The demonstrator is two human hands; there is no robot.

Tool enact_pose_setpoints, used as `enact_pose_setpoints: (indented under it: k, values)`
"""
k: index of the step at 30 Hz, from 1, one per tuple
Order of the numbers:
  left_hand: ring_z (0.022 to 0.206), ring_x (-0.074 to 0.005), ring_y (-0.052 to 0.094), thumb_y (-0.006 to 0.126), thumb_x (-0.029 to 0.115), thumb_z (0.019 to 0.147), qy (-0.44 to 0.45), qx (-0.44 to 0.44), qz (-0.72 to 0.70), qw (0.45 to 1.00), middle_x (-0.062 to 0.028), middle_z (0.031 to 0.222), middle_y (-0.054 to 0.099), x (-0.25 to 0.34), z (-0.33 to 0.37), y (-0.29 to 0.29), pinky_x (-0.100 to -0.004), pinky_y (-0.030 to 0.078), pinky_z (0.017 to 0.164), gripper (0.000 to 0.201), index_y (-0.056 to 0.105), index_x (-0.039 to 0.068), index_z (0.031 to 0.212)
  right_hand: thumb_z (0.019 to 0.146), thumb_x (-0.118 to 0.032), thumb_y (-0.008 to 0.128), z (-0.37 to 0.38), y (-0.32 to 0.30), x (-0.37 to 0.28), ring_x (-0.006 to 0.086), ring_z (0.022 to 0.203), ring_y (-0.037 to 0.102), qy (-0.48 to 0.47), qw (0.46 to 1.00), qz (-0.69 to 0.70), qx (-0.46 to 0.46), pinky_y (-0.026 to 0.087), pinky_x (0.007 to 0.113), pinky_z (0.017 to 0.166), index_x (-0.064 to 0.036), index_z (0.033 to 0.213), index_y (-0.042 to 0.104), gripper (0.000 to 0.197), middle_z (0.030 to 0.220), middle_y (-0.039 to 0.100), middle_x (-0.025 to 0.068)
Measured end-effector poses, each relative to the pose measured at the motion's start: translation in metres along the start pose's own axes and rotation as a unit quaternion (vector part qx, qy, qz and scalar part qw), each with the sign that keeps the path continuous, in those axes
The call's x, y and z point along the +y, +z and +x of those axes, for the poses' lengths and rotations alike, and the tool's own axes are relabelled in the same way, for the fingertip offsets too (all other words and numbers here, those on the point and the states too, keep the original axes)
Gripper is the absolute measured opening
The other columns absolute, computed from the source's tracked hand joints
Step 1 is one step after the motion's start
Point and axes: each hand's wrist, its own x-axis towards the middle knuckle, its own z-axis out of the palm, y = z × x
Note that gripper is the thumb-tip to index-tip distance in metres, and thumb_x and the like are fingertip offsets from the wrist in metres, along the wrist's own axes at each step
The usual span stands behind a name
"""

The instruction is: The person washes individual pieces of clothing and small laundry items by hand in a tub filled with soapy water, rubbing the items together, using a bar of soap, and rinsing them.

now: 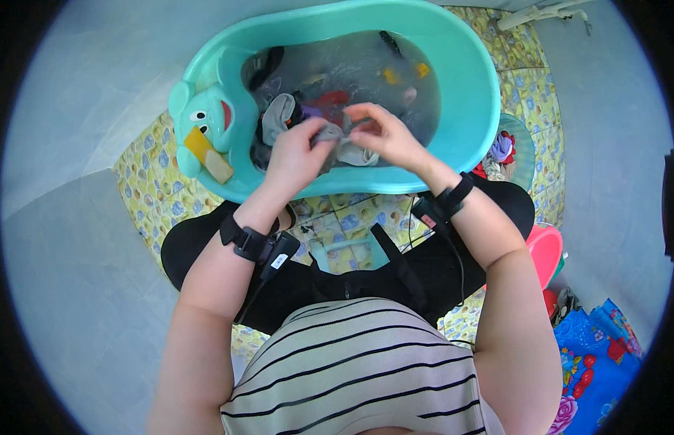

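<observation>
Small grey cloth (327, 135), wet and bunched, stretches between my hands over the near side of a turquoise baby bathtub (467, 109). My left hand (296, 154) is closed round the cloth's left part. My right hand (392, 139) pinches its right end, with the index finger curved above; the exact fingertip contact is partly hidden. Just below the fingers, a pale grey-white cloth piece (357, 154) shows at the water's edge. To the left lies a grey cloth roll (279, 113) among dark and purple fabric. A red cloth (331, 98) floats beyond my hands.
Cloudy water (351, 61) holds dark cloths and yellow bits. A yellow-and-beige bar (208, 155) rests on the tub's cartoon-face end. At right stand a greenish basin (524, 156) with clothes and a pink basin (546, 254). Blue floral fabric (594, 348) lies lower right.
</observation>
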Motion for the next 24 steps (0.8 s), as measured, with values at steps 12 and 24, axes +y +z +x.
enact_pose_setpoints:
  k: [12, 24]
  values:
    - [0.065, -0.0165, 0.056, 0.059, 0.008, 0.075, 0.003, 0.208, 0.003, 0.978, -0.0081, 0.073, 0.057, 0.004, 0.01, -0.053, -0.026, 0.043, 0.06, 0.013, 0.052, 0.001, 0.082, 0.07, -0.033, 0.059, 0.068, 0.037, 0.193, 0.033, 0.109, 0.047, 0.265, 0.86, -0.433, -0.042, 0.038, 0.04, 0.091, -0.0108, 0.125, 0.041, 0.062, 0.118, 0.049, 0.0189]
    - [0.062, -0.018, 0.057, 0.049, 0.002, 0.078, -0.072, 0.188, -0.095, 0.975, -0.0094, 0.072, 0.056, 0.0, 0.017, -0.046, -0.0275, 0.045, 0.057, 0.015, 0.05, 0.004, 0.093, 0.08, -0.009, 0.055, 0.056, 0.008, 0.114, 0.0119, 0.079, 0.053, 0.266, 0.922, 0.28, 0.025, 0.041, 0.025, 0.069, -0.0097, 0.109, 0.051, 0.03, 0.094, 0.056, -0.0007]
